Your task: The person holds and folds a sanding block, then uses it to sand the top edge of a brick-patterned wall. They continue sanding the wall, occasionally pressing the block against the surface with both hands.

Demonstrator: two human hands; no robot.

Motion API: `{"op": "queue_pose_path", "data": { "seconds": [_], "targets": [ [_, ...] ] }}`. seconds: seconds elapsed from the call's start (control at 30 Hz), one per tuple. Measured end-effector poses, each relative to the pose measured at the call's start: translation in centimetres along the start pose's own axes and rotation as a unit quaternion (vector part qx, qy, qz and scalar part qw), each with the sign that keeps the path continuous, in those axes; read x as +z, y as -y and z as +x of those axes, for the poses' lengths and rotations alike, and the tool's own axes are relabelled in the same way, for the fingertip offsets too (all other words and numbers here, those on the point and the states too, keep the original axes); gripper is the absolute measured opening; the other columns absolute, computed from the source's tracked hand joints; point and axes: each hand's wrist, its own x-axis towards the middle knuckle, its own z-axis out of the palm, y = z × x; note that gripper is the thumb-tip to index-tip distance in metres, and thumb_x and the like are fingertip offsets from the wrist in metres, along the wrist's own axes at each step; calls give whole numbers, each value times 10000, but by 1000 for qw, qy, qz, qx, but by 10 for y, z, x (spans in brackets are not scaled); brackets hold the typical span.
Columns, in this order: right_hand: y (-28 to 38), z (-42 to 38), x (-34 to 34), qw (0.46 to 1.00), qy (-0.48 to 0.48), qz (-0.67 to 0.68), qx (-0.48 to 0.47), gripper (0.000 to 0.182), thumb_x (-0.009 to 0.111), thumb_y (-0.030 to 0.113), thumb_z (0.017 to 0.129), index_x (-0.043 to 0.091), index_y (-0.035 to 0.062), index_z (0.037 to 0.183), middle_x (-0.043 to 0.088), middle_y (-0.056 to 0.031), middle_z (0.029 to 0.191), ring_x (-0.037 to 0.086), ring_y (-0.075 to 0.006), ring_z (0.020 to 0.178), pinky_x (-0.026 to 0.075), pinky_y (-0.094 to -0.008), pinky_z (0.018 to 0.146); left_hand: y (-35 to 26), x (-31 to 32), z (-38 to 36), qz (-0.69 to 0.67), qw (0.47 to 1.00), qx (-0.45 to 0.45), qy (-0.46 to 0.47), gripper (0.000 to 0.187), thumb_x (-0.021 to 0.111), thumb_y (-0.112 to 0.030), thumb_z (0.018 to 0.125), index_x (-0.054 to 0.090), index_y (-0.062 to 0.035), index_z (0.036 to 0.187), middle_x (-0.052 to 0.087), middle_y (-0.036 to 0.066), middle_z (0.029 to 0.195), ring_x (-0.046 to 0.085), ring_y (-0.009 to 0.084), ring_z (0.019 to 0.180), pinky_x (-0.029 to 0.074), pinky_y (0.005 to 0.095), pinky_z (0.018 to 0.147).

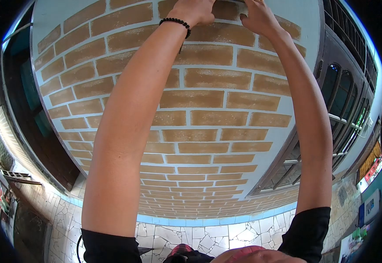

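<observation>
My left hand is raised against the upper part of a wall painted in a brown brick pattern. Around its wrist is a black beaded bracelet. To its right, my right hand reaches up to the same wall, its thumb pointing toward the left hand. The top edge of the view cuts off most fingers of both hands, so what they hold, if anything, is hidden. Both arms stretch upward, with black sleeves near the elbows.
A dark barred window stands right of the wall, and a dark door frame is at the left. Below lies a floor of broken white tiles with a light blue border. A dark table-like piece stands at lower left.
</observation>
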Motion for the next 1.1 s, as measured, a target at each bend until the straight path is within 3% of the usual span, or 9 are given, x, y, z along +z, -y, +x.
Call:
{"op": "queue_pose_path", "data": {
  "seconds": [0.13,0.8,1.0,1.1],
  "targets": [
    [2,-1,-3,1000,6,9,6,850,680,87,755,370,-21,1539,216,-333,1635,183,-483,1534,234,-519,1258,-5,-8,-5,18,999,-14,38,852,677,-199,892,261,-111,1630,130,217,1703,140,463,1552,169,523,1286],
    [3,-2,6,1000,-4,-22,2,805,615,27,799,336,-28,1552,219,-336,1632,203,-484,1529,265,-525,1253,-2,8,1,20,1000,-5,-21,829,650,-172,879,288,-101,1621,152,227,1697,164,476,1544,196,526,1279],
    [0,9,0,999,-31,-16,0,645,605,71,846,486,-29,1472,350,-339,1575,318,-465,1491,321,-493,1230,-4,-11,-1,-16,1000,-7,25,825,670,-189,869,322,-133,1615,154,211,1700,198,454,1541,251,525,1261],
    [10,21,-21,999,-21,-33,21,504,613,89,848,612,-16,1341,526,-315,1436,486,-458,1365,428,-491,1145,3,-24,1,-34,998,-12,56,823,710,-236,866,356,-171,1606,172,179,1704,198,423,1549,271,502,1256]
  ]
}}
